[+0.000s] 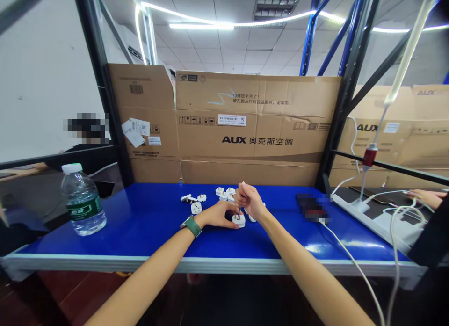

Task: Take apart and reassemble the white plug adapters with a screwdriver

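My left hand (221, 214), with a green-banded watch at the wrist, grips a white plug (239, 220) on the blue tabletop, its metal pins pointing up. Above it, the fingers of my right hand (248, 199) are wrapped round a tool whose thin dark shaft, like a screwdriver's, comes down among the pins; its handle is hidden in the fist. Just behind my hands lies a cluster of white plugs (224, 193). To the left are a round white plug piece (196, 208), another plug with pins up (201, 198) and a flat white part. More white pieces are partly hidden behind my right hand.
A water bottle (83, 202) stands at the table's left end. On the right lie a dark blurred device (312, 208) with a white cable and a long white power strip (372, 225). Cardboard (259, 129) walls the back edge. Other people sit left and right, one hand showing (426, 197).
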{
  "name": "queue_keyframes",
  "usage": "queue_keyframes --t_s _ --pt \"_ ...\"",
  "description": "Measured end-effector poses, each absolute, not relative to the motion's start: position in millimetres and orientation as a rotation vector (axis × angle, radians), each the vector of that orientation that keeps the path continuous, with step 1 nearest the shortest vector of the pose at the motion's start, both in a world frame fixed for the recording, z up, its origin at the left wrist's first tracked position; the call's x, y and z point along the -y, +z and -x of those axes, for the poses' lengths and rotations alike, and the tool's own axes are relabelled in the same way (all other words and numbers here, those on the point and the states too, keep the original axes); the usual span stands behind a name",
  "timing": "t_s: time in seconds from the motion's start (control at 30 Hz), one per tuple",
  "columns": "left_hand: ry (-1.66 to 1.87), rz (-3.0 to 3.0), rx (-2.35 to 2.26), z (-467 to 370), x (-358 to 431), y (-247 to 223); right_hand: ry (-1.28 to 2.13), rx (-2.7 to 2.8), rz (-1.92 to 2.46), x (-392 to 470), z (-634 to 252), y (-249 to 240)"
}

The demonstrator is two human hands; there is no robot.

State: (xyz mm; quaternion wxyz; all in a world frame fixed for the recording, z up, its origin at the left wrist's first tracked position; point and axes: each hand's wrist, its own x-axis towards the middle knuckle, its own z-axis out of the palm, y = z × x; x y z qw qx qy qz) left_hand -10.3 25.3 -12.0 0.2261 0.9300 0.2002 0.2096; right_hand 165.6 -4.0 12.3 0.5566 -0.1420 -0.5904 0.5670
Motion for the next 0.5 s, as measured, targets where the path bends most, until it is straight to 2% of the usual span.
queue_keyframes --t_s 0.5 --pt "0.53 -2.552 -0.576 12.4 -28.2 -13.6 1.421 1.441 0.369 -1.6 -168.8 13.3"
